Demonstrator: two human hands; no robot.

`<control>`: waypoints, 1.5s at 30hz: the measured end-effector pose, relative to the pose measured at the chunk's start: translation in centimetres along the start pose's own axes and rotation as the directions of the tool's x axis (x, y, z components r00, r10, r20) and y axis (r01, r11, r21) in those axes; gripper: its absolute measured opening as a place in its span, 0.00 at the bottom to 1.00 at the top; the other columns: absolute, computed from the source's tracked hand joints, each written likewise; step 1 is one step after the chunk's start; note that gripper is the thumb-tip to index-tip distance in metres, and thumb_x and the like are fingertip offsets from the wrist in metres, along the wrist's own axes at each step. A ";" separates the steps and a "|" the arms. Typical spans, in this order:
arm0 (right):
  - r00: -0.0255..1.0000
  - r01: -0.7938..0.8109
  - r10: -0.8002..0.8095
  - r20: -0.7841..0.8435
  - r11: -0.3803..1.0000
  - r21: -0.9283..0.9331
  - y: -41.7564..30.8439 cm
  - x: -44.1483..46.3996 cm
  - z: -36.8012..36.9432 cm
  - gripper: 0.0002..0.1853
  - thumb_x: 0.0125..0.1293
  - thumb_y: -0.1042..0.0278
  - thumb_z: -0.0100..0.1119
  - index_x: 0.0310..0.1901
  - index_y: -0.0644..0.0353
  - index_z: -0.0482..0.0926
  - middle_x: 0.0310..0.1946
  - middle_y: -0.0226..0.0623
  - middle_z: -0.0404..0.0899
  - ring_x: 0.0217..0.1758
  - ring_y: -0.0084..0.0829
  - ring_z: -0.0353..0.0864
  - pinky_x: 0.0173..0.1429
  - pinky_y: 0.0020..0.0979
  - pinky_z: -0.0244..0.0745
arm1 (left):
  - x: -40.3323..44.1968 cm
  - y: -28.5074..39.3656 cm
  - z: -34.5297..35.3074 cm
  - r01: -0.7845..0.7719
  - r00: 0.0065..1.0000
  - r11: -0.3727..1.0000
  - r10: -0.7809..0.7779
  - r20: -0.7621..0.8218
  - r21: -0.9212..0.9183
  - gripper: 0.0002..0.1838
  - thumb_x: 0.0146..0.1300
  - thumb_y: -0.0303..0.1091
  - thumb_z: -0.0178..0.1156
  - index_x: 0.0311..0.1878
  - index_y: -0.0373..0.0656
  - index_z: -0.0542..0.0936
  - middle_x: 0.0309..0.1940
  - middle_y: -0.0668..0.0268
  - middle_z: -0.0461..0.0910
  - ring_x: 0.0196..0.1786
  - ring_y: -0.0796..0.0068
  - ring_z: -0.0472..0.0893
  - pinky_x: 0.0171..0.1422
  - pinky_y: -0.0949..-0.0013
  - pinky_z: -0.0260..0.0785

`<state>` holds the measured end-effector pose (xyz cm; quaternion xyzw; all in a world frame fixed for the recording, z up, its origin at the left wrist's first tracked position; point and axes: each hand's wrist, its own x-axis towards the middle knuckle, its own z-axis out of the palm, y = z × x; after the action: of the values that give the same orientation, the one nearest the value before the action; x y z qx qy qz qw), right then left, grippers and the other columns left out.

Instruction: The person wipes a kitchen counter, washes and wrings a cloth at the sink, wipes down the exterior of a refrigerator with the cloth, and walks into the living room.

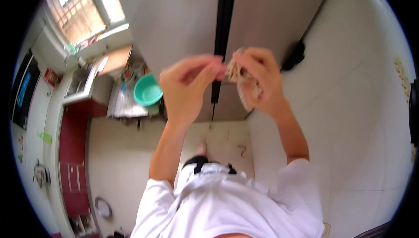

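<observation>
Left hand and right hand are raised close together in front of the tall grey doors, with a crumpled, tan, cloth-like bundle between them. The bundle lies directly to the right of the left hand's fingertips and against the inner side of the right hand. The right hand is curled closed around it, folds showing between the fingers; the left has thumb and fingertips drawn together, pointing across at the bundle's near edge. Blur hides whether those tips pinch a bit of it or stop just beside it. Its longer direction seems to run from the top of the right hand's fingers down past the palm, roughly crosswise to the left fingertips, though the bunching makes that uncertain. The right hand is clearly the nearer. Beyond the left forearm, a teal basin sits on the counter.
</observation>
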<state>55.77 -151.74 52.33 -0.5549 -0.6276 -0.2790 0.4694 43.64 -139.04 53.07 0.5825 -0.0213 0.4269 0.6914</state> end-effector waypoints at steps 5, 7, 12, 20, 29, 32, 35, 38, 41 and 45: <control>0.998 0.024 -0.027 -0.060 0.998 -0.050 4.0 2.0 -2.0 0.28 0.52 0.87 0.56 0.56 0.56 0.76 0.44 0.39 0.74 0.39 0.37 0.79 0.44 0.30 0.76 | 2.1 -4.9 -3.2 -0.001 0.999 0.992 -0.004 0.041 0.126 0.03 0.56 0.22 0.66 0.33 0.33 0.83 0.29 0.61 0.83 0.32 0.77 0.81 0.38 0.76 0.74; 0.991 -0.066 0.064 -0.118 0.998 -0.013 5.9 2.6 -2.6 0.27 0.54 0.86 0.55 0.58 0.57 0.74 0.44 0.40 0.73 0.40 0.39 0.78 0.47 0.31 0.75 | 2.0 -8.9 -5.5 0.132 0.986 0.965 -0.150 0.068 0.227 0.04 0.59 0.24 0.64 0.31 0.33 0.82 0.28 0.63 0.83 0.31 0.77 0.81 0.38 0.75 0.73; 0.972 -0.167 0.139 -0.189 0.975 -0.144 9.6 9.7 -7.4 0.21 0.59 0.75 0.61 0.56 0.60 0.76 0.39 0.39 0.80 0.42 0.29 0.79 0.51 0.27 0.73 | -1.6 -22.7 -14.4 0.325 0.931 0.823 -0.365 -0.005 0.466 0.15 0.68 0.34 0.54 0.29 0.33 0.80 0.24 0.60 0.82 0.29 0.73 0.81 0.35 0.69 0.72; 0.882 -0.109 -0.082 -0.464 0.922 -0.372 21.2 27.9 -15.2 0.14 0.59 0.66 0.63 0.46 0.61 0.82 0.30 0.35 0.80 0.27 0.25 0.74 0.34 0.28 0.72 | -10.0 -39.6 -34.6 -0.199 0.106 -0.591 -0.806 -0.583 0.782 0.41 0.55 0.53 0.65 0.69 0.47 0.64 0.65 0.51 0.67 0.71 0.58 0.63 0.72 0.57 0.56; 0.682 -0.237 -0.327 -0.654 0.747 -0.621 28.3 37.7 -9.0 0.13 0.61 0.65 0.60 0.43 0.64 0.77 0.39 0.50 0.78 0.41 0.48 0.79 0.46 0.42 0.75 | 19.9 -19.0 -10.2 -0.083 0.749 0.822 -0.322 0.579 0.564 0.20 0.63 0.37 0.59 0.57 0.40 0.75 0.55 0.56 0.76 0.60 0.57 0.73 0.64 0.61 0.64; 0.756 -0.131 -0.432 -0.492 0.636 -0.760 27.5 39.2 -8.2 0.12 0.60 0.65 0.60 0.40 0.64 0.76 0.38 0.48 0.78 0.40 0.48 0.79 0.45 0.44 0.75 | 27.4 -14.9 -3.1 -0.695 0.651 0.614 0.314 0.691 0.375 0.15 0.56 0.28 0.60 0.48 0.41 0.79 0.53 0.57 0.77 0.58 0.56 0.74 0.63 0.58 0.63; 0.865 -0.139 -0.311 -0.394 0.605 -0.784 27.4 38.4 -11.0 0.12 0.60 0.64 0.60 0.38 0.64 0.76 0.37 0.47 0.77 0.41 0.48 0.79 0.45 0.44 0.75 | 31.9 -12.0 3.1 -0.824 0.566 0.443 0.599 0.567 0.354 0.15 0.53 0.25 0.57 0.46 0.40 0.79 0.53 0.58 0.77 0.59 0.55 0.73 0.65 0.54 0.61; 0.759 -0.150 -0.429 -0.489 0.616 -0.773 30.1 36.4 -14.4 0.10 0.60 0.64 0.59 0.37 0.63 0.79 0.33 0.43 0.78 0.37 0.42 0.79 0.41 0.40 0.75 | 33.8 -10.8 6.9 -0.845 0.534 0.415 0.687 0.493 0.337 0.15 0.53 0.24 0.56 0.46 0.39 0.78 0.56 0.57 0.75 0.61 0.54 0.71 0.67 0.54 0.59; 0.689 -0.231 -0.497 -0.527 0.538 -0.811 30.4 37.3 -13.5 0.09 0.60 0.64 0.58 0.31 0.61 0.80 0.33 0.41 0.79 0.38 0.41 0.80 0.42 0.41 0.74 | 34.7 -11.6 9.0 -0.848 0.529 0.441 0.714 0.458 0.293 0.15 0.53 0.25 0.54 0.46 0.38 0.78 0.59 0.56 0.73 0.64 0.54 0.69 0.69 0.52 0.57; 0.727 0.005 -0.588 -0.353 0.519 -0.855 30.4 38.0 -13.9 0.10 0.61 0.62 0.56 0.32 0.61 0.80 0.34 0.42 0.79 0.39 0.41 0.79 0.43 0.40 0.74 | 35.7 -13.3 10.6 -0.841 0.533 0.415 0.745 0.400 0.348 0.15 0.53 0.28 0.53 0.45 0.38 0.78 0.58 0.55 0.73 0.66 0.53 0.68 0.70 0.50 0.53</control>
<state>90.99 -140.42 86.90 -0.4589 -0.3327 -0.7755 0.2781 79.46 -126.99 64.82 0.6958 -0.2464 0.6369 0.2223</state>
